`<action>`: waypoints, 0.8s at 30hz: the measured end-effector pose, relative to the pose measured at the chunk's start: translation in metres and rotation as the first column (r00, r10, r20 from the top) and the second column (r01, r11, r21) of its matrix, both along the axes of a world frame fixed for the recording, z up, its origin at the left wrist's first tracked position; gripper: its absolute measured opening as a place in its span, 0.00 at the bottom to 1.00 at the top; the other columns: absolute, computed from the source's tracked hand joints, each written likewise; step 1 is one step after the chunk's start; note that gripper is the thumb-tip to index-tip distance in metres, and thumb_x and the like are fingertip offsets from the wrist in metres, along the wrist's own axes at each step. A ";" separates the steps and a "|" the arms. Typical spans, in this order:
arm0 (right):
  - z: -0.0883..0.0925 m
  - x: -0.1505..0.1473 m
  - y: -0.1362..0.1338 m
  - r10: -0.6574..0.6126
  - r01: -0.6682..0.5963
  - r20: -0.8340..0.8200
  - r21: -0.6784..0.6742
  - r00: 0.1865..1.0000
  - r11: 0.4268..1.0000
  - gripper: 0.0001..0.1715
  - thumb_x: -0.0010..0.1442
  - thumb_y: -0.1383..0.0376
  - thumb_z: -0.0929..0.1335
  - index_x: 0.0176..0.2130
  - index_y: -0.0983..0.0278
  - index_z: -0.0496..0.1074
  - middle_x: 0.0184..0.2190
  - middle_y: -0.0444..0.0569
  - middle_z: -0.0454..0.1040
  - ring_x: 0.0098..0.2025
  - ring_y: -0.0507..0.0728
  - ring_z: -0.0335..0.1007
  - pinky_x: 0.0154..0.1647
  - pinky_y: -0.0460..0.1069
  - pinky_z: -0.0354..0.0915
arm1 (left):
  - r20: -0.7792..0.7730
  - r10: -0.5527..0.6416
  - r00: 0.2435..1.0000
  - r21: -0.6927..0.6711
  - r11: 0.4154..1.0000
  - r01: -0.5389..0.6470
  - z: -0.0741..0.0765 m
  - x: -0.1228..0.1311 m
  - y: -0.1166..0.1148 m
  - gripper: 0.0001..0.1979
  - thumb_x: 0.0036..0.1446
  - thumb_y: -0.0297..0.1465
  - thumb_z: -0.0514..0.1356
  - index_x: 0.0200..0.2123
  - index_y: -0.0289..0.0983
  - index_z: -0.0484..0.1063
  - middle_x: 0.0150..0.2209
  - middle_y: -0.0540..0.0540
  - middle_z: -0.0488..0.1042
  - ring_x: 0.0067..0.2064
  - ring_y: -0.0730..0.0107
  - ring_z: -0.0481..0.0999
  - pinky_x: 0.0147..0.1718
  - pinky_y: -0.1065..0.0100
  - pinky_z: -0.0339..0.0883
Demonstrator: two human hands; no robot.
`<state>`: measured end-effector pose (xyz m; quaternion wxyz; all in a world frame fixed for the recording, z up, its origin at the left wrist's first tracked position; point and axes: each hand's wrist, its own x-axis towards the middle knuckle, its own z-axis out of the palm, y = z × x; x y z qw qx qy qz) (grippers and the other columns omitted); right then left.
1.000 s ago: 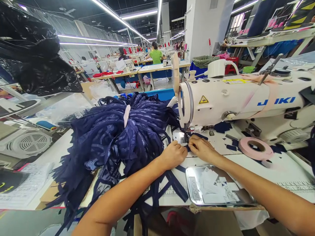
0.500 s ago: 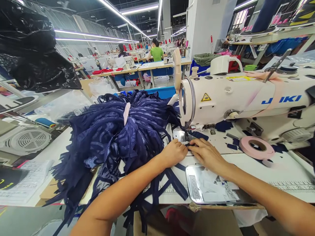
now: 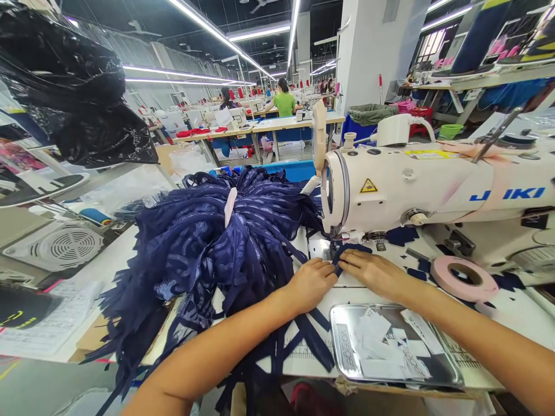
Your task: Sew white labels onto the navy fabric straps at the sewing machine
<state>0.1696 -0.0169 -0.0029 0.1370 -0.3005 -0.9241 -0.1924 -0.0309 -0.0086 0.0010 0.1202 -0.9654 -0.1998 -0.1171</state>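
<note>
Just in front of the needle area of a white sewing machine (image 3: 390, 179), a small navy fabric piece (image 3: 352, 249) lies partly under the presser foot. My left hand (image 3: 313, 283) has its fingers curled down on the near left edge of this fabric. From the other side, my right hand (image 3: 375, 274) grips the fabric's near right edge, fingers close together and thumb hidden. Both sets of fingertips nearly meet. Left of the machine spreads a big bundle of navy lace-trimmed strips (image 3: 186, 248), cinched by a pale band (image 3: 230, 207).
A metal tray (image 3: 342, 346) with white labels sits at the table's front edge. A pink tape roll (image 3: 465, 278) lies beside navy scraps (image 3: 417, 274) on the right. A black plastic bag (image 3: 82, 86) hangs at upper left. Farther back, a person in green (image 3: 284, 104) sits among other machines.
The view has shifted slightly. My right hand has flattened and drawn closer over the fabric, and more of the navy piece shows beside the presser foot. My left hand stays near the needle.
</note>
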 end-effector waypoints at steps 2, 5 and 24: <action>-0.003 0.008 0.008 -0.003 0.003 -0.018 0.000 1.000 1.000 0.22 0.52 0.80 0.59 0.43 0.67 0.70 0.42 0.53 0.73 0.46 0.56 0.68 0.42 0.50 0.70 | -0.015 0.058 0.998 0.002 0.998 -0.058 -0.001 0.011 0.001 0.06 0.57 0.24 0.53 0.32 0.31 0.69 0.35 0.43 0.74 0.39 0.67 0.73 0.42 0.64 0.65; -0.007 0.016 0.016 -0.017 0.016 -0.032 -0.026 0.999 1.000 0.24 0.53 0.80 0.58 0.46 0.66 0.69 0.46 0.53 0.72 0.48 0.56 0.68 0.42 0.49 0.70 | -0.022 0.105 0.994 -0.005 0.994 -0.105 -0.001 0.021 0.002 0.06 0.57 0.23 0.52 0.32 0.30 0.69 0.33 0.43 0.74 0.38 0.66 0.73 0.42 0.63 0.65; -0.011 0.021 0.027 -0.105 0.090 -0.100 -0.151 0.989 0.984 0.22 0.57 0.76 0.58 0.48 0.66 0.69 0.48 0.54 0.71 0.46 0.57 0.70 0.44 0.51 0.69 | 0.043 0.251 0.967 -0.027 0.968 -0.250 -0.002 0.030 0.006 0.08 0.59 0.23 0.50 0.34 0.34 0.69 0.38 0.44 0.75 0.38 0.66 0.72 0.45 0.55 0.56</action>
